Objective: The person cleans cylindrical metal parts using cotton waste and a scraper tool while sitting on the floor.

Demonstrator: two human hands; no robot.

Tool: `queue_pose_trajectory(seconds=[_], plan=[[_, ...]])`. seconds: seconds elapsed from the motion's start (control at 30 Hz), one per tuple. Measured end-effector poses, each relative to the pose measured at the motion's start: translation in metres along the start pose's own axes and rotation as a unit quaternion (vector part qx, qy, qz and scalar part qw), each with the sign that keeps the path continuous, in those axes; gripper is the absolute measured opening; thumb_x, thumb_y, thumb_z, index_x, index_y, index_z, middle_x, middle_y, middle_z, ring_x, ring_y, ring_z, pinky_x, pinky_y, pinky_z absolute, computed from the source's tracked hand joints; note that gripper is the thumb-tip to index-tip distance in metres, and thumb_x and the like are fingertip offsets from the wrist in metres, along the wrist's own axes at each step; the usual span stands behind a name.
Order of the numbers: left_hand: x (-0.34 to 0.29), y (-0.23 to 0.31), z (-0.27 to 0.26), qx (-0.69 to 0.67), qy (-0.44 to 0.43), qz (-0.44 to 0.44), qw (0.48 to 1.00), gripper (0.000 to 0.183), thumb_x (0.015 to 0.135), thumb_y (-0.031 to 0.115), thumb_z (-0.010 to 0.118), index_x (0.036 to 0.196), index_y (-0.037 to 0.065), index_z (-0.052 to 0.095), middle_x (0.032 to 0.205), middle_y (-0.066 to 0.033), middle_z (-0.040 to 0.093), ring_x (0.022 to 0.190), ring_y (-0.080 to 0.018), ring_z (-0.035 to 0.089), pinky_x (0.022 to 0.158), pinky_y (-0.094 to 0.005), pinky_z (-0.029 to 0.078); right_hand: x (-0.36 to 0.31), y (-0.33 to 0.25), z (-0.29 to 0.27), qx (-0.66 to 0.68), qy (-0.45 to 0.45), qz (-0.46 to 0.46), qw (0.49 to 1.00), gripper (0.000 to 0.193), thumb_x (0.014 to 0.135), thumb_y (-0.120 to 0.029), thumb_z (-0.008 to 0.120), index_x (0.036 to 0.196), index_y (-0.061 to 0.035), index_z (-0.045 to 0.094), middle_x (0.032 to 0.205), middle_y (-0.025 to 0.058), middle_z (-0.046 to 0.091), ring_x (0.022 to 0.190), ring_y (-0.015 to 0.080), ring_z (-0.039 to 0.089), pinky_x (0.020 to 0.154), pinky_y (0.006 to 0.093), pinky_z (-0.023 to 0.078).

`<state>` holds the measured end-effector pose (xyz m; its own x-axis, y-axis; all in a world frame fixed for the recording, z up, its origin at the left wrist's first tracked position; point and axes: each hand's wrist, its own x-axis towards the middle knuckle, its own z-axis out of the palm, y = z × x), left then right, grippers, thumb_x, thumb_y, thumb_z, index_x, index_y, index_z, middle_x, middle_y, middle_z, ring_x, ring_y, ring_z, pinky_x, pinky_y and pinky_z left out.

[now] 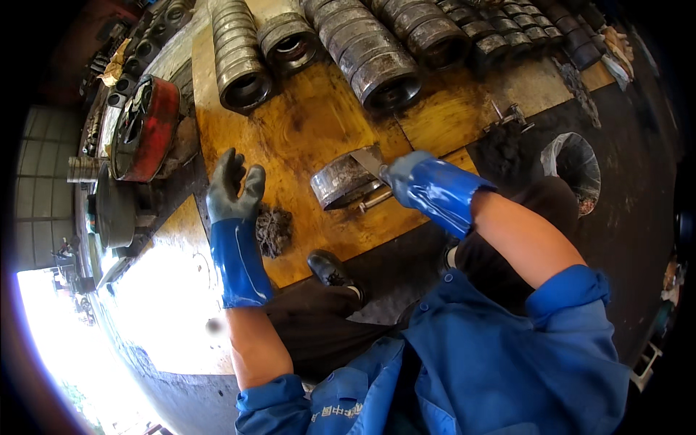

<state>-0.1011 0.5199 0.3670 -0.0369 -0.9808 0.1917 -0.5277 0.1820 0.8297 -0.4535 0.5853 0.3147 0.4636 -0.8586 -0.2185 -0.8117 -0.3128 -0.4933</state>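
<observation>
My right hand (413,177), in a blue rubber glove with a grey palm, is closed round the handle of a scraper (368,161) with a flat, wide blade. The blade lies across the top of a short, thick metal ring (339,185) on the yellow board; whether it touches the rim I cannot tell. Close to the ring's near side lies a small rod-like tool (375,199). My left hand (235,190), gloved alike, is raised over the board with fingers apart and nothing in it. Beside its cuff sits a dark grey, tangled clump of fibres (274,230).
Rows of stacked metal rings (370,61) line the far side of the oil-stained board (312,101). A red drum (156,130) stands at left. On the right are a lined bucket (573,167), a metal clamp-like tool (511,116) and dark residue. My shoe (330,268) is at the near edge.
</observation>
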Motion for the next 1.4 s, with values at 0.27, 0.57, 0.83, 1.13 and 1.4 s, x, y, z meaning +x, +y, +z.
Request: queue_pose_trajectory(seconds=[0.27,0.57,0.83,1.13,1.4], plan=[[-0.005,0.007,-0.001,0.013,0.007,-0.031,0.999,0.064,0.093,0.020,0.070,0.145,-0.006,0.043,0.133,-0.0188,0.056,0.104,-0.0179,0.059,0.090,-0.0262,0.050,-0.003,0.004,-0.013,0.029,0.026,-0.042,0.998,0.017,0.083,-0.019,0.058,0.079,-0.0065,0.069,0.074,0.0174,0.067,0.066,0.0371,0.066,0.058,0.0437,0.052],[-0.003,0.038,0.007,0.009,-0.003,-0.036,0.999,0.069,0.088,0.019,0.072,0.146,-0.006,0.042,0.139,-0.0228,0.054,0.117,-0.0248,0.059,0.101,-0.0323,0.047,0.003,-0.026,-0.034,-0.077,-0.098,0.076,0.989,0.024,0.089,-0.018,0.055,0.105,-0.0100,0.070,0.081,0.0108,0.073,0.070,0.0324,0.071,0.061,0.0436,0.056],[-0.002,0.011,0.000,0.050,0.019,0.000,0.999,0.060,0.090,0.030,0.071,0.134,-0.006,0.049,0.117,-0.0185,0.055,0.099,-0.0273,0.057,0.084,-0.0348,0.047,-0.007,-0.031,-0.018,0.112,-0.060,0.014,0.992,0.023,0.092,-0.019,0.057,0.110,-0.0097,0.068,0.076,0.0124,0.069,0.067,0.0265,0.069,0.059,0.0403,0.054],[-0.001,0.021,0.012,0.076,0.036,0.032,0.996,0.059,0.091,0.023,0.073,0.137,-0.006,0.049,0.115,-0.0187,0.063,0.100,-0.0259,0.066,0.086,-0.0331,0.055,0.012,-0.033,-0.007,-0.133,0.028,-0.086,0.987,0.029,0.093,-0.036,0.065,0.086,-0.0073,0.069,0.074,0.0075,0.066,0.061,0.0157,0.063,0.054,0.0333,0.052],[-0.003,0.047,-0.001,0.063,0.038,-0.003,0.997,0.067,0.087,0.018,0.076,0.143,-0.004,0.046,0.129,-0.0224,0.060,0.116,-0.0260,0.062,0.099,-0.0348,0.051,0.011,-0.034,0.011,0.154,0.006,0.014,0.988,0.027,0.097,-0.025,0.052,0.086,-0.0086,0.071,0.080,0.0122,0.070,0.072,0.0253,0.068,0.059,0.0390,0.052]])
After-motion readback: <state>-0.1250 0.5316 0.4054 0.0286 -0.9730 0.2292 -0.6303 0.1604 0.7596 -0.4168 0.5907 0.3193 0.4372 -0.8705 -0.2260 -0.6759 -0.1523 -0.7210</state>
